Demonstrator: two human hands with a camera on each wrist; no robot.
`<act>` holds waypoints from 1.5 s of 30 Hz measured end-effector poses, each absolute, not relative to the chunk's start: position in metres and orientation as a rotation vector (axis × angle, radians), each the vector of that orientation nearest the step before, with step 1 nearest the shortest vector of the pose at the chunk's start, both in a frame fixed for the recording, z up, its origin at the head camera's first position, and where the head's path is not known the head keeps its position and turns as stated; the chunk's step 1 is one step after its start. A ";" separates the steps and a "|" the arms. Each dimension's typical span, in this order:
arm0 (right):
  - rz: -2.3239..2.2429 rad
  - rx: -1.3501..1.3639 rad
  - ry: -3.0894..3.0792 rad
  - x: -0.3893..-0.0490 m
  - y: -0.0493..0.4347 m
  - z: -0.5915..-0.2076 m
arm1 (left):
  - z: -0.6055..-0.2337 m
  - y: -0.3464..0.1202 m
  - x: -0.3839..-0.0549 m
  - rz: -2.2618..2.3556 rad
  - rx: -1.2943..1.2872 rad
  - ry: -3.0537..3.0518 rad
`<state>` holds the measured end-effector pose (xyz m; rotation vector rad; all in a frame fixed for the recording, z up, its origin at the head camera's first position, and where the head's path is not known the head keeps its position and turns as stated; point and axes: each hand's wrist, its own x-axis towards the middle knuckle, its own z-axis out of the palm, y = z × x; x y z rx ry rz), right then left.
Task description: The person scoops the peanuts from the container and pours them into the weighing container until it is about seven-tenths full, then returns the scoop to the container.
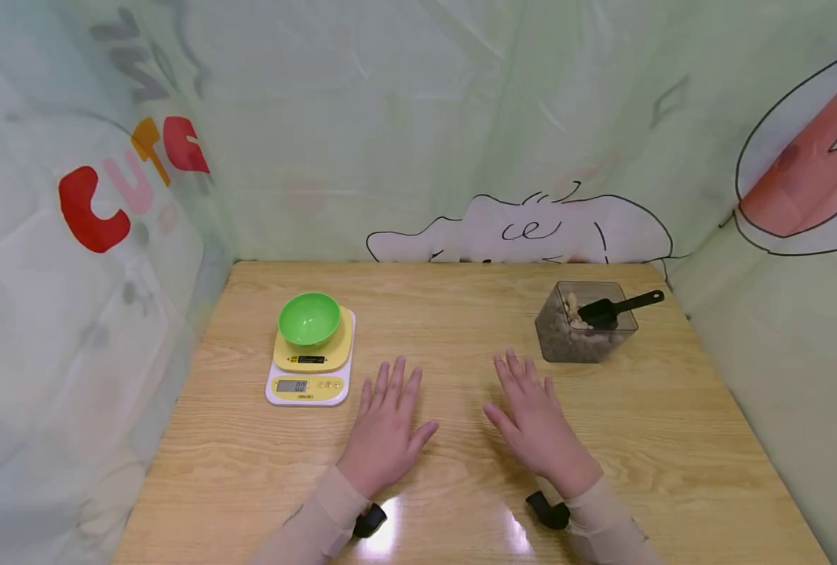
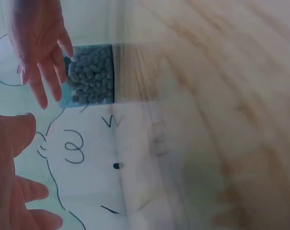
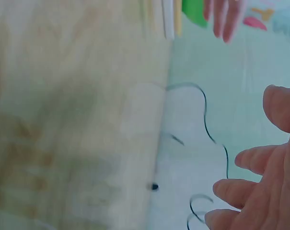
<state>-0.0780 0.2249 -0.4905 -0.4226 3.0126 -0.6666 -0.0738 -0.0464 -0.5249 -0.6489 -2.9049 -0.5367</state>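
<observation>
My left hand is held palm down over the table with its fingers straight, holding nothing. Nearest to it, on the left, is a white and yellow kitchen scale whose display reads about 0.0. A green bowl sits on the scale's platform. My right hand is also palm down, fingers extended and no object in it. Beyond it on the right stands a clear square container of what look like peanuts. A black scoop lies in the container, its handle sticking out past the rim to the right.
The wooden table carries the scale on the left and the container on the right. A printed curtain hangs along its back and both sides. Black wrist mounts sit at both wrists.
</observation>
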 end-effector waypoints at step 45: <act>-1.008 0.294 3.238 -0.148 0.389 -0.401 | -0.479 0.093 -0.190 -0.402 -1.034 -2.751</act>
